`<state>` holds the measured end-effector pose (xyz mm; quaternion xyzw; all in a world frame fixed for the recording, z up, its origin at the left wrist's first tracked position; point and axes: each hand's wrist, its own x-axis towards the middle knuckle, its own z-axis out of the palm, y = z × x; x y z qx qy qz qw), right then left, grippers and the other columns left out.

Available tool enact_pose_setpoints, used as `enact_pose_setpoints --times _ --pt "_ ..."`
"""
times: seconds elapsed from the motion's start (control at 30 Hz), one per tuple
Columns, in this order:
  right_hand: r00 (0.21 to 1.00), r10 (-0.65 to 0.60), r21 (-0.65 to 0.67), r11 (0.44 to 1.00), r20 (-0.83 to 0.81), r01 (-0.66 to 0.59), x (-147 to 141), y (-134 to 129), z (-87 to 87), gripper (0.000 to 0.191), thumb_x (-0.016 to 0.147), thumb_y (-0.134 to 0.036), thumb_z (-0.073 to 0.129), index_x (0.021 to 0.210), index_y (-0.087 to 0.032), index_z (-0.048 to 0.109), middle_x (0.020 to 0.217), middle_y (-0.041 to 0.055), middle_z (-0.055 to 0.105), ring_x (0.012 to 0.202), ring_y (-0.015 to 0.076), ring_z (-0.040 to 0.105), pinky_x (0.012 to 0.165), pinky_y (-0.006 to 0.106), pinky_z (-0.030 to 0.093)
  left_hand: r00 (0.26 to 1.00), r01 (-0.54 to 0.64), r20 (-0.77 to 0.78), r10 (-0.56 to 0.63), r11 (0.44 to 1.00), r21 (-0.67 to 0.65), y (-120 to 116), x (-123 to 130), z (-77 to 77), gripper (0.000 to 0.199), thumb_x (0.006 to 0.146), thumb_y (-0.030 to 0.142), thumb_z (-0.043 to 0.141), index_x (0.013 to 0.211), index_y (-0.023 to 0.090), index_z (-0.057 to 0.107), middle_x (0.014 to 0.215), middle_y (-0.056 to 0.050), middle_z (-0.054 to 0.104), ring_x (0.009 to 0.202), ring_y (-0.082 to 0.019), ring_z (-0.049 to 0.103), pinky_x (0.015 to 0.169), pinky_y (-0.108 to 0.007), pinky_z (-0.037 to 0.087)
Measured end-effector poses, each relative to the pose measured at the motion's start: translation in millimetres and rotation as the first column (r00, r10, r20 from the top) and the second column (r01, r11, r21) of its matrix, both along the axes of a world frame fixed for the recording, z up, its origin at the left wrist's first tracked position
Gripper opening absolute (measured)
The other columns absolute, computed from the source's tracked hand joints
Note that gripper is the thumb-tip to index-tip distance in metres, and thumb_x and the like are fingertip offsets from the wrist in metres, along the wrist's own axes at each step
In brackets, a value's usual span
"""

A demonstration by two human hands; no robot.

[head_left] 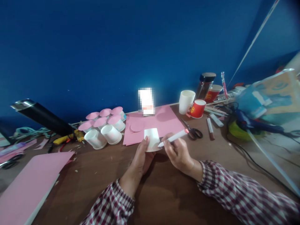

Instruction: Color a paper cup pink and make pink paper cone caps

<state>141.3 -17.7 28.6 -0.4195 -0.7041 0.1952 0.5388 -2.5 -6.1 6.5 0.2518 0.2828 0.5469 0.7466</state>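
Two hands meet just in front of the pink sheet. The left hand is closed around a white cup, which it holds by the sheet's near edge. The right hand grips a white marker with a red end, its tip aimed at the cup's right side; whether the two touch I cannot tell.

On the sheet lies a pink disc, left of its middle. A bright, blurred patch shows at the sheet's far edge. Right beside the sheet are dark scissors, and behind these, a white mug and a red cup. Farther right of the sheet, two pens lie on the brown surface.

Just left of the sheet stand two white cups, with six pink-topped cups behind them. Well left of the sheet are yellow pliers, a tilted black flask and, nearer the person, a pink board.
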Motion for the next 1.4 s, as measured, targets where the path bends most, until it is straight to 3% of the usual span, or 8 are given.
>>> enact_pose_setpoints --times 0.43,0.67,1.17,1.4 --pt "0.999 0.047 -0.044 0.998 -0.006 -0.048 -0.1 2.1 -2.0 0.013 0.090 -0.019 0.047 0.080 -0.018 0.056 0.065 0.0002 0.059 0.056 0.0122 0.053 0.055 0.023 0.043 1.000 -0.018 0.012 0.019 1.000 -0.024 0.9 -1.3 -1.2 0.033 0.087 0.040 0.060 0.104 0.012 0.066 0.096 -0.009 0.071 0.086 -0.020 0.064 0.087 -0.034 0.047" --pt "0.998 0.056 -0.045 0.997 -0.031 -0.057 -1.0 1.4 -2.1 0.012 0.091 -0.020 0.048 0.082 -0.018 0.056 0.066 0.0008 0.061 0.056 0.0122 0.054 0.055 0.023 0.044 1.000 0.012 0.013 -0.013 1.000 0.009 0.2 -3.1 -3.8 0.043 0.086 0.046 0.061 0.111 0.012 0.064 0.103 -0.011 0.069 0.093 -0.023 0.063 0.092 -0.037 0.044" --pt "1.000 0.002 0.004 1.000 -0.021 -0.002 0.6 2.5 -1.5 0.011 0.091 -0.019 0.047 0.083 -0.019 0.054 0.069 0.0024 0.064 0.059 0.0136 0.057 0.058 0.024 0.046 1.000 0.028 -0.002 -0.028 1.000 0.005 0.6 -2.7 -5.6 0.038 0.086 0.042 0.062 0.107 0.012 0.065 0.101 -0.011 0.070 0.089 -0.022 0.065 0.090 -0.038 0.047" --pt "0.999 0.046 -0.047 0.998 -0.006 -0.046 0.5 3.5 -2.2 0.015 0.091 -0.020 0.047 0.079 -0.017 0.055 0.065 0.0013 0.059 0.055 0.0126 0.053 0.055 0.023 0.042 1.000 -0.020 -0.006 0.020 0.999 -0.028 1.0 -2.9 -3.2 0.039 0.085 0.042 0.062 0.107 0.009 0.065 0.100 -0.013 0.070 0.089 -0.023 0.065 0.090 -0.038 0.047"
